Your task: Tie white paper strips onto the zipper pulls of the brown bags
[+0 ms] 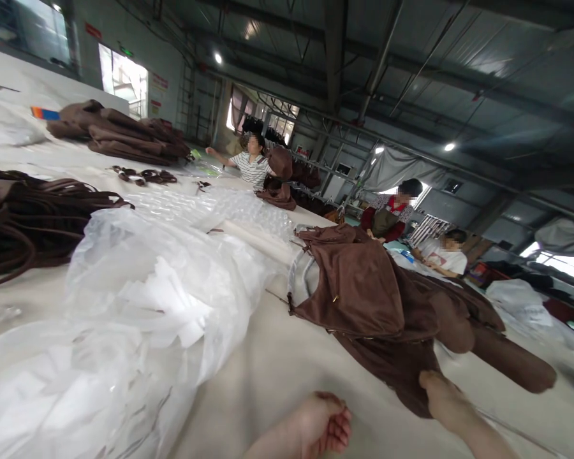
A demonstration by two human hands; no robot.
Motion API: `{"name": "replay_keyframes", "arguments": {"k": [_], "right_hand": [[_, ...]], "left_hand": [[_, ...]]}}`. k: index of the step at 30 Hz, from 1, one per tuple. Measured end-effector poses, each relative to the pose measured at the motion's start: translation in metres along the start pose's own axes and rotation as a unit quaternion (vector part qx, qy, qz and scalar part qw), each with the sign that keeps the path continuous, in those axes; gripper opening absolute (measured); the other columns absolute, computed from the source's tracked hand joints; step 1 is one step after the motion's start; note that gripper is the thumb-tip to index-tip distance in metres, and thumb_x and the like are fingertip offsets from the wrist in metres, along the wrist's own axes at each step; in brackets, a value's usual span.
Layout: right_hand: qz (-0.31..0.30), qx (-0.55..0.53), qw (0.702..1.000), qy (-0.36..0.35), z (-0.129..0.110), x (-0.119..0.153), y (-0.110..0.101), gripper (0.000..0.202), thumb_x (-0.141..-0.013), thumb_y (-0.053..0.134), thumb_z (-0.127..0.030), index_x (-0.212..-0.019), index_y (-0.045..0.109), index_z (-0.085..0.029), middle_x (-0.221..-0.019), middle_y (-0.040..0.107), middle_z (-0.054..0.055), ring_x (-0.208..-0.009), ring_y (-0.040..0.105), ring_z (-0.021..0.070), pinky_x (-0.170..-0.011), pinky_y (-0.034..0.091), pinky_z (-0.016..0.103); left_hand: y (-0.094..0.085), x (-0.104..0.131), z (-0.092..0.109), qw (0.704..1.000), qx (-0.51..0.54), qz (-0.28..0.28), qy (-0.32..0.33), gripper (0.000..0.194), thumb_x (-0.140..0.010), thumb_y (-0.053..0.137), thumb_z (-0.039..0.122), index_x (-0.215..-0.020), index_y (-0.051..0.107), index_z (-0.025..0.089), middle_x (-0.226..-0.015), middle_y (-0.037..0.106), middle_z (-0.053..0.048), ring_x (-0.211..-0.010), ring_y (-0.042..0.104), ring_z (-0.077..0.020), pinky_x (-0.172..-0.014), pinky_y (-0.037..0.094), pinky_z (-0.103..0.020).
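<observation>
A brown handbag (354,287) with a small zipper pull lies on the table, its handle (296,274) wrapped in pale padding. More brown bag pieces lie beneath and behind it. My right hand (444,398) pinches the near lower edge of the brown bag material. In front of the bag, apart from it, my left hand (318,424) is closed with its fingers curled in; whatever it may hold is hidden. To the left of my hands spreads a large clear plastic bag (229,306) with white paper sheets in it.
Brown straps (33,223) are heaped at the left edge, and folded brown bags (124,131) are piled farther back. Bubble wrap (220,207) covers part of the table (249,389). One person (253,162) works across the table; two others are at the right.
</observation>
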State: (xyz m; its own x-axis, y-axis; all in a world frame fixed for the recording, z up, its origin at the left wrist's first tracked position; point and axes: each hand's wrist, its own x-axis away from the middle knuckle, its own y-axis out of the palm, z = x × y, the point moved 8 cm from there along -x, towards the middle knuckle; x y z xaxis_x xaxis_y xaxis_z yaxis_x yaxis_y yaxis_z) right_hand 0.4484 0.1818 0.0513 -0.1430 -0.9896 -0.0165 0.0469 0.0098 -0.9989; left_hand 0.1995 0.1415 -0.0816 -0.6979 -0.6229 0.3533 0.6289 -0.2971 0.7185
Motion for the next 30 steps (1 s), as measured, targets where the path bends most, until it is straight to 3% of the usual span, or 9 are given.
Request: {"name": "replay_keyframes", "arguments": {"k": [3, 5, 7, 11, 13, 18, 20, 24, 30], "right_hand": [[-0.081, -0.223, 0.971, -0.006, -0.077, -0.001, -0.011, 0.017, -0.074, 0.055, -0.02, -0.087, 0.066, -0.018, -0.087, 0.067, 0.007, -0.081, 0.062, 0.0202, -0.073, 0.045, 0.029], [-0.205, -0.398, 0.894, 0.003, -0.137, 0.003, 0.005, 0.029, -0.079, 0.058, -0.042, -0.091, 0.065, -0.016, -0.092, 0.066, 0.009, -0.08, 0.062, 0.0194, -0.064, 0.047, 0.027], [-0.247, -0.533, 0.807, 0.063, -0.178, -0.004, 0.021, 0.045, -0.075, 0.061, -0.054, -0.093, 0.063, -0.013, -0.095, 0.066, 0.011, -0.078, 0.063, 0.0178, -0.063, 0.05, 0.026], [-0.21, -0.714, 0.619, 0.249, -0.21, -0.042, 0.057, 0.058, -0.075, 0.059, -0.062, -0.096, 0.058, -0.007, -0.086, 0.065, 0.013, -0.074, 0.064, 0.0164, -0.063, 0.054, 0.023], [-0.184, -0.749, 0.562, 0.3, -0.213, -0.061, 0.07, 0.059, -0.078, 0.053, -0.065, -0.097, 0.058, -0.009, -0.079, 0.064, 0.01, -0.07, 0.064, 0.0152, -0.058, 0.053, 0.02], [-0.193, -0.742, 0.547, 0.337, -0.211, -0.07, 0.095, 0.066, -0.074, 0.058, -0.066, -0.099, 0.058, -0.005, -0.082, 0.065, 0.016, -0.067, 0.065, 0.0185, -0.04, 0.048, 0.019], [-0.177, -0.749, 0.54, 0.342, -0.207, -0.065, 0.103, 0.067, -0.074, 0.058, -0.066, -0.103, 0.057, -0.005, -0.088, 0.066, 0.018, -0.074, 0.066, 0.0212, -0.046, 0.053, 0.022], [-0.07, -0.765, 0.533, 0.355, -0.189, -0.073, 0.11, 0.052, -0.081, 0.054, -0.059, -0.114, 0.051, -0.019, -0.098, 0.066, 0.007, -0.089, 0.065, 0.0149, -0.067, 0.056, 0.021], [0.0, -0.776, 0.52, 0.359, -0.173, -0.103, 0.114, 0.029, -0.088, 0.048, -0.038, -0.115, 0.053, -0.026, -0.1, 0.07, -0.001, -0.093, 0.065, 0.0123, -0.072, 0.056, 0.024]], "left_hand": [[0.0, -0.002, -0.002, 1.0, -0.002, -0.008, -0.012, 0.022, -0.08, 0.047, 0.021, -0.069, 0.062, 0.01, -0.055, 0.057, -0.004, -0.041, 0.05, -0.0096, -0.042, 0.038, -0.02], [-0.001, -0.005, -0.003, 1.0, -0.002, -0.013, -0.011, 0.023, -0.08, 0.048, 0.022, -0.068, 0.063, 0.01, -0.056, 0.057, -0.005, -0.041, 0.051, -0.0102, -0.042, 0.038, -0.021], [-0.002, -0.009, -0.005, 1.0, -0.003, -0.018, -0.007, 0.022, -0.079, 0.051, 0.025, -0.065, 0.063, 0.012, -0.056, 0.058, -0.005, -0.04, 0.051, -0.0107, -0.042, 0.038, -0.022], [-0.005, -0.02, -0.015, 0.999, -0.014, -0.027, -0.037, 0.026, -0.079, 0.054, 0.025, -0.057, 0.061, 0.014, -0.05, 0.056, -0.005, -0.04, 0.051, -0.012, -0.043, 0.041, -0.023], [-0.007, -0.024, -0.017, 0.999, -0.018, -0.013, -0.039, 0.028, -0.079, 0.051, 0.022, -0.054, 0.059, 0.014, -0.047, 0.055, -0.006, -0.039, 0.051, -0.0123, -0.044, 0.042, -0.023], [-0.006, -0.02, -0.015, 0.999, -0.013, 0.008, -0.042, 0.031, -0.08, 0.04, 0.014, -0.055, 0.057, 0.011, -0.045, 0.053, -0.005, -0.034, 0.049, -0.0104, -0.041, 0.041, -0.021], [-0.004, -0.017, -0.013, 0.999, -0.012, -0.001, -0.038, 0.03, -0.08, 0.039, 0.015, -0.058, 0.058, 0.01, -0.046, 0.054, -0.005, -0.034, 0.049, -0.0104, -0.04, 0.04, -0.02], [-0.003, -0.017, -0.011, 1.0, -0.008, -0.016, -0.021, 0.022, -0.078, 0.046, 0.018, -0.064, 0.06, 0.009, -0.05, 0.058, -0.006, -0.036, 0.052, -0.0113, -0.041, 0.042, -0.021], [-0.005, -0.021, -0.015, 0.999, -0.009, -0.022, -0.024, 0.018, -0.073, 0.053, 0.02, -0.06, 0.059, 0.01, -0.047, 0.056, -0.004, -0.036, 0.05, -0.0103, -0.04, 0.041, -0.021]]}}
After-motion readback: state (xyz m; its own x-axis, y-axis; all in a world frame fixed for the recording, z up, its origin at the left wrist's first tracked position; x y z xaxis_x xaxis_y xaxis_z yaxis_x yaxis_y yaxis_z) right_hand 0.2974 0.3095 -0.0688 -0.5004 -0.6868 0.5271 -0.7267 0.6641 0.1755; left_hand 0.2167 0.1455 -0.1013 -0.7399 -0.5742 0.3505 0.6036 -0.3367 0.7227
